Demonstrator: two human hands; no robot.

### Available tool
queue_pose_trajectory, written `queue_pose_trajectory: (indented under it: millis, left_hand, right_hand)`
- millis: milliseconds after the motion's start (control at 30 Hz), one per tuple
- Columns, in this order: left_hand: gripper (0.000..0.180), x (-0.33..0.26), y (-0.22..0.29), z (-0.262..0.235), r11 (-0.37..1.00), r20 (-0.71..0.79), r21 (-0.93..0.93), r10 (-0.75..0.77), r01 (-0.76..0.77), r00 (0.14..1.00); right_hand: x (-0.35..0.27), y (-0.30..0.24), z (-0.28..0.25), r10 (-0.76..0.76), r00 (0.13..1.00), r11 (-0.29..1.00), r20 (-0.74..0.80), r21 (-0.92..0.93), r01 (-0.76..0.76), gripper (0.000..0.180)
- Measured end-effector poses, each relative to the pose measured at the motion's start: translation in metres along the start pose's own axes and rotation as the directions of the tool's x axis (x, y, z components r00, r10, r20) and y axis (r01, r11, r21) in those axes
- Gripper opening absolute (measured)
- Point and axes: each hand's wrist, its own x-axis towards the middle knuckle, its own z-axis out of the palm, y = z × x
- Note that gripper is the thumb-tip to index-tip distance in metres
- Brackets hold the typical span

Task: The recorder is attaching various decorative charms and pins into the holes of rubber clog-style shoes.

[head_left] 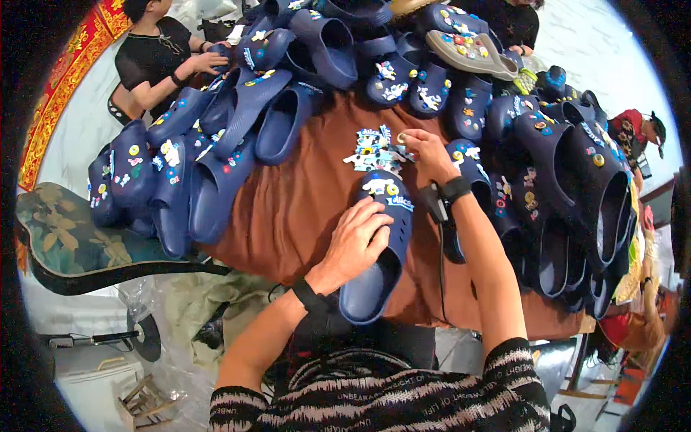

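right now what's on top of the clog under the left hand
On the clog: a white charm, a yellow round charm and a lettering charm. The left hand covers part, so anything beneath is hidden.

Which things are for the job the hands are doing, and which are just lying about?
Seem part of the job:
Long navy-blue foam clog, under the left hand
Small, pale, roundish piece, pinched by the right hand
Pile of flat, colourful charms

Seem just lying about:
Crumpled olive-beige cloth
Small brown wooden frame
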Motion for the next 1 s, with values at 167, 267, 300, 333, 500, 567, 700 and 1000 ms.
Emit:
queue_pose_trajectory:
  millis: [167,267,300,333,500,567,700,1000]
  left_hand:
    - [0.020,0.007,0.000,0.003,0.999,-0.027,-0.031,0.040,-0.041,0.999]
    - [0.020,0.007,-0.001,0.005,0.998,-0.040,-0.031,0.049,-0.050,0.998]
    - [0.020,0.006,-0.001,0.006,0.998,-0.039,-0.028,0.046,-0.047,0.998]
    - [0.020,0.006,0.000,0.006,0.998,-0.042,-0.039,0.051,-0.053,0.998]
    - [0.020,0.003,0.001,0.005,0.999,-0.031,-0.042,0.030,-0.031,0.999]
    - [0.020,0.004,0.002,0.006,0.998,-0.023,-0.046,0.044,-0.045,0.999]
    - [0.021,0.004,0.002,0.006,0.998,-0.015,-0.057,0.030,-0.031,0.999]
    - [0.020,0.005,0.002,0.006,0.998,-0.021,-0.054,0.029,-0.030,0.999]
  right_hand:
    - [-0.067,-0.015,-0.005,0.060,0.998,0.984,-0.011,0.169,-0.057,0.016]
    - [-0.111,-0.009,-0.006,0.092,0.996,0.995,-0.002,0.035,-0.092,0.013]
    - [-0.123,-0.006,-0.006,0.097,0.995,0.995,0.007,-0.011,-0.096,0.012]
    - [-0.132,0.004,-0.008,0.040,0.999,0.996,-0.020,-0.077,-0.041,0.013]
    - [-0.169,0.016,0.009,-0.365,0.926,0.826,-0.092,-0.492,0.276,0.011]
    - [-0.178,0.016,0.016,-0.352,0.930,0.824,-0.109,-0.507,0.252,0.011]
    - [-0.189,0.010,0.027,-0.387,0.916,0.795,-0.107,-0.542,0.273,0.010]
    - [-0.196,0.005,0.033,-0.490,0.871,0.682,-0.034,-0.637,0.359,0.012]
